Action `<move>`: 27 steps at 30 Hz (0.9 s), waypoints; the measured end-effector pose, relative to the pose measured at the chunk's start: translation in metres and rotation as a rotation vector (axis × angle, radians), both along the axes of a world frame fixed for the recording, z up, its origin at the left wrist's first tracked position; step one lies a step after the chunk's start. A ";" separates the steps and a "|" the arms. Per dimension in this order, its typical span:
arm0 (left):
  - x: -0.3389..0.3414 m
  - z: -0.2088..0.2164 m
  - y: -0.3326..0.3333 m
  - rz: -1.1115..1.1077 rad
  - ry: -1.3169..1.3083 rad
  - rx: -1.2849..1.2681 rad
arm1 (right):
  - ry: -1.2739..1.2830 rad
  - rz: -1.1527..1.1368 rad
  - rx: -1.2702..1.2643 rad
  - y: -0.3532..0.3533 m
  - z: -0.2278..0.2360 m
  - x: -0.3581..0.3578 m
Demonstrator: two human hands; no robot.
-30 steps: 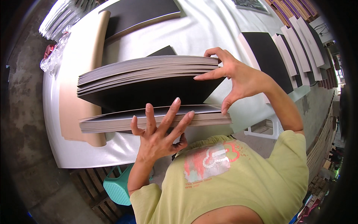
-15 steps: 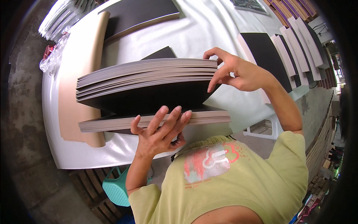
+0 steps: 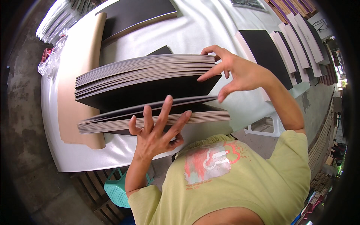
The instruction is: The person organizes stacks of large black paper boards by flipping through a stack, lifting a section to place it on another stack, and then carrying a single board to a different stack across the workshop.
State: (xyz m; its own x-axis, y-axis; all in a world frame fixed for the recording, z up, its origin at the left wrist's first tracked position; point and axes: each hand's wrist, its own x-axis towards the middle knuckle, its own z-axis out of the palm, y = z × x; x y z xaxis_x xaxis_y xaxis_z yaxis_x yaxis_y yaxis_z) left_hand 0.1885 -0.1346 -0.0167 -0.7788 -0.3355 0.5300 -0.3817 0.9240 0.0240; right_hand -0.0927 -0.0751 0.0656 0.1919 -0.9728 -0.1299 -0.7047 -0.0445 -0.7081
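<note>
A thick block of stiff black leaves (image 3: 146,67) with pale grey edges stands parted like a book; whether it is bound is hidden. My right hand (image 3: 242,73) pinches the upper part at its right end, between bent fingers. Its thumb reaches down to the right corner of a black leaf (image 3: 200,99), which rises off the lower part (image 3: 105,126). My left hand (image 3: 153,138) lies against the near edge of that lower part, fingers spread and pointing up. One of its fingertips is at the gap under the raised leaf.
A silvery sheet covers the table (image 3: 67,161). Brown paper (image 3: 71,97) lies left, a large black slab (image 3: 138,17) behind. More black blocks (image 3: 262,56) stand at the right. Under the table's edge are a teal stool (image 3: 117,189) and a white stool (image 3: 275,125).
A black leaf has come up from the lower part, widening a gap beneath it. My right thumb has moved down to that leaf's corner. My left fingers have spread further apart.
</note>
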 end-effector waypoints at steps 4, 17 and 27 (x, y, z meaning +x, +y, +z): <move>0.000 -0.008 -0.006 -0.057 0.079 -0.191 | -0.044 0.019 -0.043 -0.003 -0.008 -0.003; 0.003 0.001 -0.001 -0.042 -0.064 -0.091 | 0.077 -0.033 -0.058 0.007 -0.001 0.011; 0.007 -0.006 0.001 -0.058 0.021 -0.086 | -0.029 -0.080 0.051 0.002 -0.001 0.007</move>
